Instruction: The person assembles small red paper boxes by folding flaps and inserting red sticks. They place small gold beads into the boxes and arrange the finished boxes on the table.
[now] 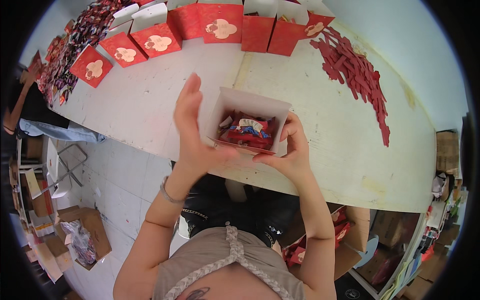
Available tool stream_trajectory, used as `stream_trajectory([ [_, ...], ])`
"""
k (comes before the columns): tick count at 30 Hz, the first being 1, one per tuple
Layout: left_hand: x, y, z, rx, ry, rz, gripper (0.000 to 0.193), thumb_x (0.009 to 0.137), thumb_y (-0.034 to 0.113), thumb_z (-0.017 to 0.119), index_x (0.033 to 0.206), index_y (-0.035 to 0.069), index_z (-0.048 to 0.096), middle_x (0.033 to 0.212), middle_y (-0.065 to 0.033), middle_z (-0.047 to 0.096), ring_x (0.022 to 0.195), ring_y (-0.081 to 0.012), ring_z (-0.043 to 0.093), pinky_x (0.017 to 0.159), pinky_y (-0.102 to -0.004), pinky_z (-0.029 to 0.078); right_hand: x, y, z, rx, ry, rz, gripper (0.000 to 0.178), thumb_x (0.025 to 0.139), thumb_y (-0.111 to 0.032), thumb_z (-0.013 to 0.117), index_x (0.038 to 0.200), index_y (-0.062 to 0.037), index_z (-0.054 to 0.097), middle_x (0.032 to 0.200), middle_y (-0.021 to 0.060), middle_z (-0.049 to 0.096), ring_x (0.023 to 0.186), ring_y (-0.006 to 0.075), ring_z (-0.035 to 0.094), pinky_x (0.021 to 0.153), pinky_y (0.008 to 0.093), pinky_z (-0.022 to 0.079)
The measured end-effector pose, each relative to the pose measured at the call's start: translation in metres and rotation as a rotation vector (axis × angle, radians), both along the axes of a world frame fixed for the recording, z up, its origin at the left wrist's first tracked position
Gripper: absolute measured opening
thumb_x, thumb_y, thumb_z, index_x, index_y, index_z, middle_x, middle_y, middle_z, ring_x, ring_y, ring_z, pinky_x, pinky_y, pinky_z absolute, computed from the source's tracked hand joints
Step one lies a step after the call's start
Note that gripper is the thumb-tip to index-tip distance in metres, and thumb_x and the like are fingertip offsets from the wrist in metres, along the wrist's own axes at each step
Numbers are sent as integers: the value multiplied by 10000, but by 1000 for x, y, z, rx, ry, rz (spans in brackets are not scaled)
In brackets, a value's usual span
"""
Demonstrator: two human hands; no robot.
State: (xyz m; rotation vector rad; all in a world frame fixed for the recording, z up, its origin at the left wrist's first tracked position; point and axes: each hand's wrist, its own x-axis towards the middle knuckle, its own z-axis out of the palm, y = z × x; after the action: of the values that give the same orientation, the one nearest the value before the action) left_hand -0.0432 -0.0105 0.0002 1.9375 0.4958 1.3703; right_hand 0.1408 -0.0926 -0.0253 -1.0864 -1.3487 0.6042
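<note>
An open-topped red gift box point(216, 112) with a white inside and a raised back flap stands near the table's front edge. Small wrapped sweets point(250, 131) in red, blue and pale wrappers lie inside it. My right hand point(295, 147) grips the box at its right side, thumb along the front rim and fingers behind the side wall. At the box's left, my left hand point(191, 132) has its fingers stretched upward and slightly blurred. Its thumb reaches across to the front left corner; whether it touches the box I cannot tell.
Several red boxes point(220, 25) line the table's far edge. A heap of wrapped sweets point(75, 55) lies far left, and flat dark red strips point(352, 67) are scattered at right. A cardboard carton point(357, 227) with red packets stands below the table. Another person's arm point(17, 102) shows at far left.
</note>
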Motion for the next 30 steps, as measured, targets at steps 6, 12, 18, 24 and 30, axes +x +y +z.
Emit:
stream_trajectory([
  [6, 8, 11, -33, -526, -201, -426, 757, 713, 497, 771, 1180, 73, 351, 1304, -104, 403, 1202, -192, 388, 1036, -346, 300, -5, -2, -7, 128, 74, -137, 356, 709, -157, 800, 906, -71, 517, 1223, 170, 494, 1064, 265, 512, 929, 375, 394],
  [12, 23, -4, -30, -517, -142, -91, 210, 850, 137, 690, 819, 5, 530, 1021, -37, 572, 846, -101, 501, 764, -253, 426, -9, -8, -2, 240, -195, -395, 97, 829, -54, 646, 796, 12, 583, 1001, 157, 583, 836, 220, 535, 701, 280, 430],
  [18, 43, -12, -11, -451, -76, 54, 102, 829, 32, 666, 783, -6, 583, 780, -2, 567, 740, -82, 503, 668, -234, 421, -18, 4, 11, 159, 253, -441, 60, 851, -4, 609, 893, 20, 575, 972, 133, 611, 855, 167, 561, 722, 244, 455],
  [24, 53, -5, -1, -641, -136, -93, 182, 851, 40, 632, 1022, 14, 575, 835, -11, 593, 774, -84, 529, 705, -233, 447, -9, -1, 16, -115, 316, -304, 254, 869, -67, 655, 1094, 13, 569, 993, 80, 634, 858, 82, 580, 745, 231, 484],
  [30, 47, 21, 0, -620, 16, -370, 184, 881, 33, 568, 1064, 23, 577, 934, -27, 617, 834, -82, 548, 750, -220, 456, -1, 6, 16, -60, 397, -229, 157, 881, -29, 620, 1034, 1, 604, 983, 70, 650, 864, 90, 582, 742, 220, 479],
])
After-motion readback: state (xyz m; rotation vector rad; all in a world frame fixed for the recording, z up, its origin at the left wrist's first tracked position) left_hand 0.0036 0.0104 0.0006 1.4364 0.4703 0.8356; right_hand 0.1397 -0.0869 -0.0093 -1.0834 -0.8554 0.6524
